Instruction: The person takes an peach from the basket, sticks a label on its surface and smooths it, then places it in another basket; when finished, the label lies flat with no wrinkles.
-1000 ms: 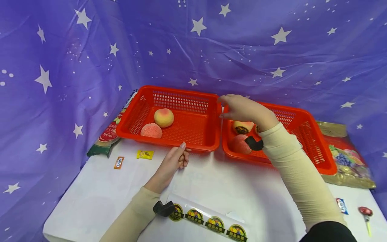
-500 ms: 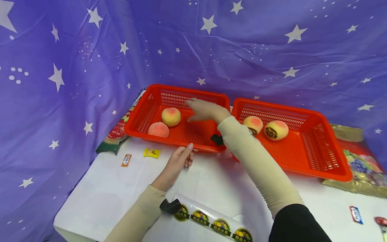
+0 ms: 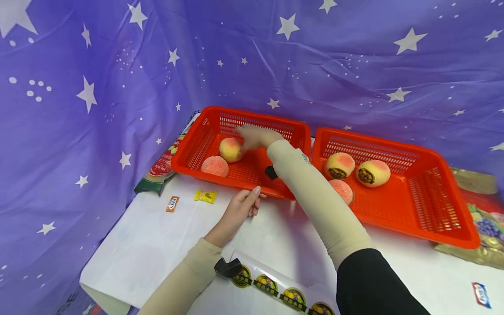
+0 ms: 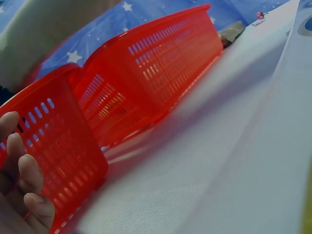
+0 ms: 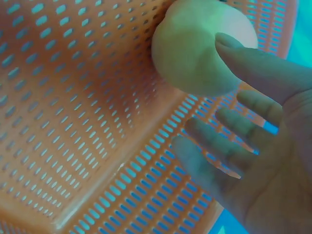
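My right hand [image 3: 256, 136] reaches into the left red basket [image 3: 299, 131] beside a yellow peach [image 3: 230, 150] with a pink top. In the right wrist view, the thumb overlaps this peach [image 5: 204, 48] and the other fingers are spread; contact is unclear. A pink peach [image 3: 215, 166] lies just in front of it. My left hand [image 3: 238, 210] is at that basket's front rim, fingers loosely curled outside the slotted wall [image 4: 63, 156], nothing visible between them. The right red basket [image 3: 393, 210] holds two yellow peaches [image 3: 373, 173] with dark labels and a pink peach [image 3: 341, 191], partly behind my right arm.
A strip of round fruit stickers [image 3: 275, 288] lies at the table's front. Small yellow [image 3: 205, 196] and orange [image 3: 172, 204] packets lie left; a white-red-blue packet [image 3: 481, 295] lies right. Printed bags [image 3: 157, 173] flank the baskets, and a starred purple curtain [image 3: 244, 87] hangs behind.
My right hand has moved left from between the baskets into the left one, down to the yellow peach. The left hand stays at the rim. The view has shifted, moving the scene right.
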A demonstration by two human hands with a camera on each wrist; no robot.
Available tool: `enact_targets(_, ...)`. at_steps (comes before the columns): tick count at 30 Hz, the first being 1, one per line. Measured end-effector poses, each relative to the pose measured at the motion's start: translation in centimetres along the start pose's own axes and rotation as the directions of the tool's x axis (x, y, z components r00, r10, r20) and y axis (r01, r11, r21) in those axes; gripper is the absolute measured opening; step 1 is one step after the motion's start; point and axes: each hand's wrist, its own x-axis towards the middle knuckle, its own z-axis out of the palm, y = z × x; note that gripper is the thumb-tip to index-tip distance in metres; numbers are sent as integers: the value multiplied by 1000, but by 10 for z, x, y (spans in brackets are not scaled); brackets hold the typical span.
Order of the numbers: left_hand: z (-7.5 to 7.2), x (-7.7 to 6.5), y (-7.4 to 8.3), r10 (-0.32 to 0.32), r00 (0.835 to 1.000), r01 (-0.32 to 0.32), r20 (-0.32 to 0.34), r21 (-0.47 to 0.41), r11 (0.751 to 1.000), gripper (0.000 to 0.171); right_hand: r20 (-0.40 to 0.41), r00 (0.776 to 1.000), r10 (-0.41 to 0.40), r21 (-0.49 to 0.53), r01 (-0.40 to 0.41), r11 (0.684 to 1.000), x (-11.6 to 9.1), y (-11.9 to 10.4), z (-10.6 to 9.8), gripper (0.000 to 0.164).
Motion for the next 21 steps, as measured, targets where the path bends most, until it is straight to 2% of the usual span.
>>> enact_targets(8, 8, -3, 12, -5, 999, 4, 53, 14, 1000, 48, 52, 998, -42, 12, 41, 999, 11, -1, 2, 74)
enact_targets(15, 7, 1, 3, 34, 999, -35, 25, 47, 998, 55, 37, 998, -55, -26, 56, 998, 13, -6, 4, 69)
enact_targets(21, 1, 1, 1, 12, 1000, -12, -12, 48, 999, 53, 53, 998, -21, -70, 25, 997, 12, -4, 3, 69)
